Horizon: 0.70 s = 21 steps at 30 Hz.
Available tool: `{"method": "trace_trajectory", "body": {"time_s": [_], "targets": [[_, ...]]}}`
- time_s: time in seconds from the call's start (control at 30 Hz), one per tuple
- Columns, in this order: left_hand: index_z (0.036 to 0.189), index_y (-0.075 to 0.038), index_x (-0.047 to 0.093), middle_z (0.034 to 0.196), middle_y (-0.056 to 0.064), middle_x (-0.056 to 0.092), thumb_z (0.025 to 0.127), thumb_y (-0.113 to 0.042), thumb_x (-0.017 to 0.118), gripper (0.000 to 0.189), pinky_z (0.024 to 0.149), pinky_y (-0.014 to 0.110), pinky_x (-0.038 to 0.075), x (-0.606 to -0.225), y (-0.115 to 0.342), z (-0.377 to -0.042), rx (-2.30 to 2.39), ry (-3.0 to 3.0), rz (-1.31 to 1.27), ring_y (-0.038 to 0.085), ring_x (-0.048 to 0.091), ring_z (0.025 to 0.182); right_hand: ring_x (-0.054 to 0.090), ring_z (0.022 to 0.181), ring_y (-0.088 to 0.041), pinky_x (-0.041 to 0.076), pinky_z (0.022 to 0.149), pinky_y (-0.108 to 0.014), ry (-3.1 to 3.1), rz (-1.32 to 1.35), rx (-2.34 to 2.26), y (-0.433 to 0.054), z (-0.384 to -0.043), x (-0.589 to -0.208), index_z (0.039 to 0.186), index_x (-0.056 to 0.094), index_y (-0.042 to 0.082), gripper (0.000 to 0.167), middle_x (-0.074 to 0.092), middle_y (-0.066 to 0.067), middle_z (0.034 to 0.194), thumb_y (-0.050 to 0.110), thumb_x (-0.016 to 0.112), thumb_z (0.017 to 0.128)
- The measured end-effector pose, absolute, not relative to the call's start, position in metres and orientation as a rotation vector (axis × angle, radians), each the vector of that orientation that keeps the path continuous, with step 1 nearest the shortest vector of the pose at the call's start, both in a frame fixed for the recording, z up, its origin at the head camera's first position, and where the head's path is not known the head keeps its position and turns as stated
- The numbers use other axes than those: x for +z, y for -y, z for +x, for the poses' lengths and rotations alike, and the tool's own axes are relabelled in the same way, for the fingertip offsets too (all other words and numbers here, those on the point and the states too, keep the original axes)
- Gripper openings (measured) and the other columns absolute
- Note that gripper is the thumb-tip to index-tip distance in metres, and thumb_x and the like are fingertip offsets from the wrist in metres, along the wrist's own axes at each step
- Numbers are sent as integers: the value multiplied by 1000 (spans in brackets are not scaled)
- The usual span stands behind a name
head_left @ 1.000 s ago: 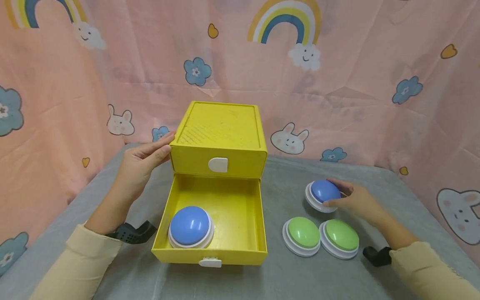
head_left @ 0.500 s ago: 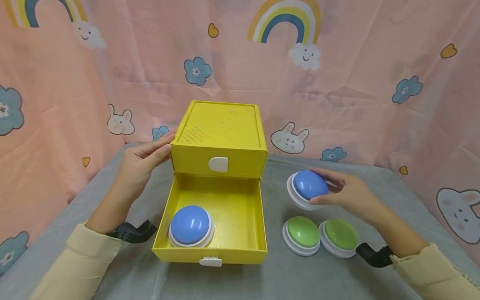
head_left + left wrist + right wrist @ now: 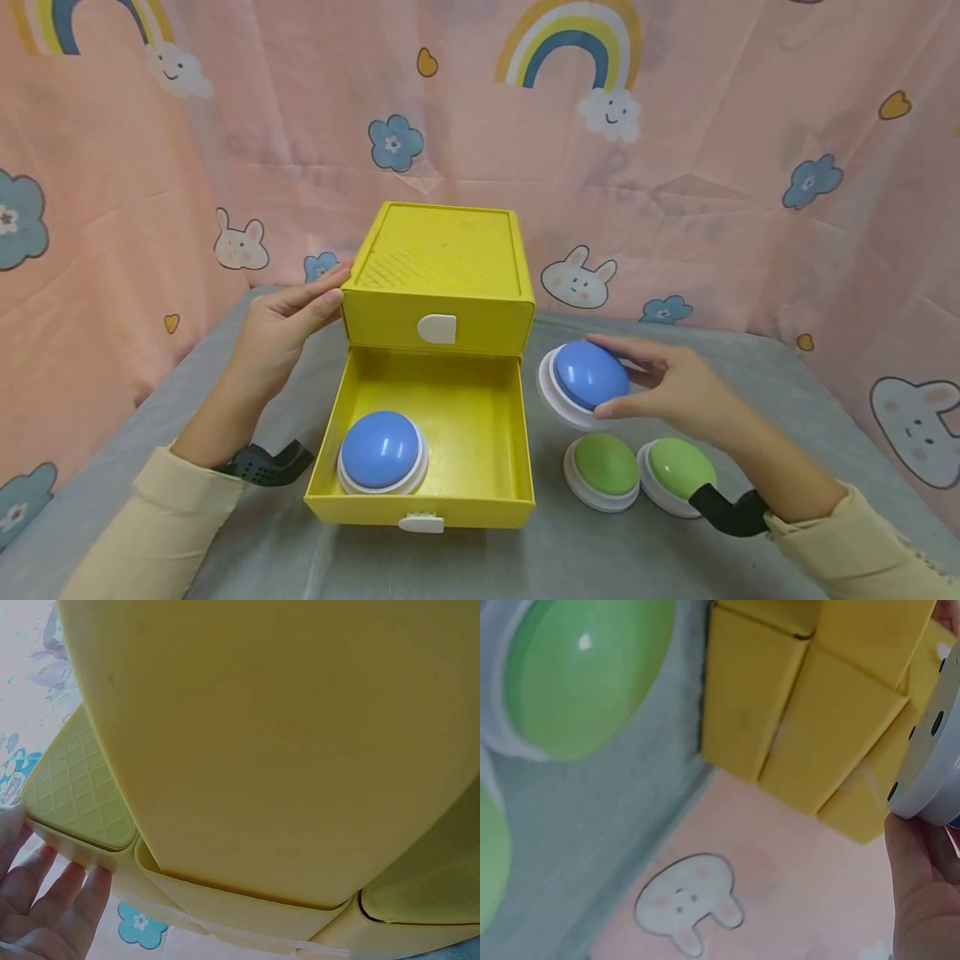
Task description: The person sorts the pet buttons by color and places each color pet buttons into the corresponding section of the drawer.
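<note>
In the head view, my right hand (image 3: 678, 390) pinches a blue domed push button (image 3: 591, 375) with a white base, raised and tilted just right of the yellow drawer box (image 3: 442, 250). Its white underside with dark dots shows in the right wrist view. The fingers of my left hand (image 3: 273, 337) rest fairly straight against the box's left side, with the thumb by the front edge. The lower drawer (image 3: 465, 442) is pulled out, and a second blue button (image 3: 379, 450) sits in its front left part. The upper drawer (image 3: 390, 321) is closed.
Two green buttons with white bases, a left one (image 3: 606, 464) and a right one (image 3: 681, 468), stand side by side on the grey cloth (image 3: 600, 558), right of the drawer. A pink printed curtain (image 3: 480, 142) hangs behind and at the sides.
My right hand has carried the blue button leftward, from behind the green buttons to near the box's right side. My left hand, the box and the drawer stay as they were.
</note>
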<state>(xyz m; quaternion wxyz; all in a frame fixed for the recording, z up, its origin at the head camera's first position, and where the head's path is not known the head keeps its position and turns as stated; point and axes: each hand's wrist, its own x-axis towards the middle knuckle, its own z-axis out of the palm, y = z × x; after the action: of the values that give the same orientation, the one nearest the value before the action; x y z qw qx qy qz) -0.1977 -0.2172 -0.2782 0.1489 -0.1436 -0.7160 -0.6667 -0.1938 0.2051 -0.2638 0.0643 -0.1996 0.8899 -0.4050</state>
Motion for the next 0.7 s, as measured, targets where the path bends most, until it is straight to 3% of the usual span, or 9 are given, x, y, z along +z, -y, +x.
{"method": "trace_trajectory", "body": {"time_s": [0.37,0.7], "targets": [[137,-5,59,143,-3,58,98,-22,64,43,96,19,53,-280,218,-198,-1929,2040,-428,7,51,136,57,131,-35,53,101,-40,-2635,-690,-1246,-182,-185,-258,144,54,26,75,50,-9,151,31,87,77],[138,-5,58,144,-2,57,98,-23,63,44,96,18,53,-280,218,-198,-1918,2046,-430,5,54,133,58,129,-36,56,99,-44,-2599,-722,-1271,-164,-183,-256,142,57,24,74,53,-9,148,31,88,75]]}}
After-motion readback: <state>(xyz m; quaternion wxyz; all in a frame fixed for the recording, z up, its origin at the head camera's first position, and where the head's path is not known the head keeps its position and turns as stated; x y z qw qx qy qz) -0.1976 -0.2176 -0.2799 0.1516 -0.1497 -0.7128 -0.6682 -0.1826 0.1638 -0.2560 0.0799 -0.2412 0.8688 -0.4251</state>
